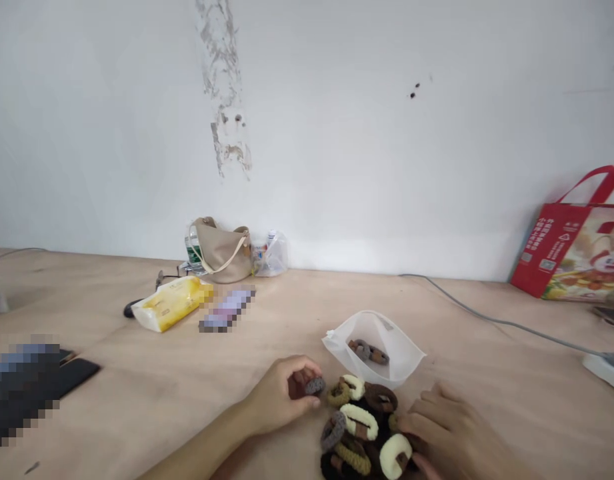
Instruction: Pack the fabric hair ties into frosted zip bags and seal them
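My left hand (291,393) is closed on a grey hair tie (315,386), just left of a pile of fluffy hair ties. The pile holds several cream, grey, olive, brown and black ones, among them a cream hair tie (359,422) and a dark brown hair tie (381,398). At the pile's right side, my right hand (449,427) rests with thumb and forefinger apart, its fingertips touching the hair ties. Behind the pile, a frosted zip bag (404,350) gapes open, with grey and dark hair ties (369,351) inside.
A yellow tissue pack (174,303) and a phone (227,309) lie at left, before a beige handbag (224,250) and a clear plastic bag (273,257). A grey cable (491,318) runs to a power strip (607,370). A red shopping bag (561,247) leans on the wall.
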Tool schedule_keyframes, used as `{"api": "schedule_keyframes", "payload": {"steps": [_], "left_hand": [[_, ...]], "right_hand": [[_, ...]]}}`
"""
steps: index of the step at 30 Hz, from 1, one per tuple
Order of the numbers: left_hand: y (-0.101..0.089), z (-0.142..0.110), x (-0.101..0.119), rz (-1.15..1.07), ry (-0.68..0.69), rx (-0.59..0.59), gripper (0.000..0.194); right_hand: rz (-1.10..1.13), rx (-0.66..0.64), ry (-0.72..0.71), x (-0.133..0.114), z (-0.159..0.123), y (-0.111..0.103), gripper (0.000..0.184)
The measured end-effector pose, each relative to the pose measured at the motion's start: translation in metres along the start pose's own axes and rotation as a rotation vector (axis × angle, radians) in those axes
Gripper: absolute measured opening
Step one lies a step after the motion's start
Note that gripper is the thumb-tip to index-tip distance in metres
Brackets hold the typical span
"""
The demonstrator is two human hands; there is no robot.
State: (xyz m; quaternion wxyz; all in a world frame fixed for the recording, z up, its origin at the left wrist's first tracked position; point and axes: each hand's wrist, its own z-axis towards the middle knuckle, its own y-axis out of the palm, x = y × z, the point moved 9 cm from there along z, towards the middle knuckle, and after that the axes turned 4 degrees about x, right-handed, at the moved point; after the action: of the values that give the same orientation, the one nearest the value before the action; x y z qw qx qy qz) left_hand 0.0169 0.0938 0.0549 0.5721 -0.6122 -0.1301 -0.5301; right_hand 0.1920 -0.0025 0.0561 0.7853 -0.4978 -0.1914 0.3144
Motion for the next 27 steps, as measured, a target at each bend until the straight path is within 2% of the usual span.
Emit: {"api": "schedule_keyframes", "payload": {"steps": [4,7,8,10,13,15,18,22,27], "left_hand": [[-0.003,0.001,-0.001,0.036,-0.001,0.019,0.027],[-0.018,0.001,0.010,0.123,0.052,0.183,0.024],[-0.024,0.001,0.021,0.151,0.115,0.260,0.023],[-0.030,0.000,0.052,0.182,0.332,0.383,0.022],[-0.020,0.000,0.100,0.232,0.697,0.436,0.019],[-0.009,0.010,0.114,0.302,0.745,0.438,0.020],[0.001,0.021,0.117,0.347,0.658,0.429,0.025],[0.013,0.001,0.113,0.364,0.583,0.294,0.010],[0.025,-0.021,0.069,0.534,0.181,0.036,0.015]], "right_hand": [[0.042,-0.028,0.051,0.003,-0.002,0.003,0.018],[0.064,-0.014,0.092,0.005,-0.002,0.001,0.019],[0.067,-0.011,0.108,0.006,-0.001,0.001,0.019],[0.071,0.000,0.136,0.006,0.001,0.000,0.021],[0.075,0.023,0.139,0.005,0.004,-0.001,0.021],[0.076,0.045,0.120,0.004,0.005,-0.003,0.020],[0.065,0.056,0.097,0.004,0.005,-0.002,0.019],[0.102,0.026,0.132,0.005,0.002,0.002,0.019],[0.086,0.045,0.151,0.002,0.004,-0.004,0.020]]}}
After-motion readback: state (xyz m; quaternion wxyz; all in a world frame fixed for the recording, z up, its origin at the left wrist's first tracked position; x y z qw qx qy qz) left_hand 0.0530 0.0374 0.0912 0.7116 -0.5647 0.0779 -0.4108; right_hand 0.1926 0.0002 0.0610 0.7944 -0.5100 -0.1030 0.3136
